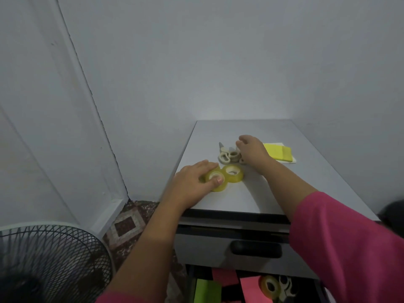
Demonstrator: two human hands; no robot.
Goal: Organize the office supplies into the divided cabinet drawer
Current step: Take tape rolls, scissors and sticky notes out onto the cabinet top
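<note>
Two yellowish clear tape rolls lie side by side on the grey cabinet top (244, 195). My left hand (194, 180) grips the left tape roll (215, 179), thumb over its core. The right tape roll (232, 173) lies free beside it. My right hand (253, 150) rests curled over beige-handled scissors (227, 155), its fingers hiding what they touch. Yellow sticky notes (278, 153) lie on a white sheet to the right. Below, the open divided drawer (218, 287) holds green and pink notes, a tape roll (270, 286) and white scissors handles (286, 285).
A shut grey drawer with a dark handle recess (255, 249) sits above the open one. A black wire-cage fan (50, 261) stands at lower left on a patterned floor (129, 224). Grey walls close in behind and to the left.
</note>
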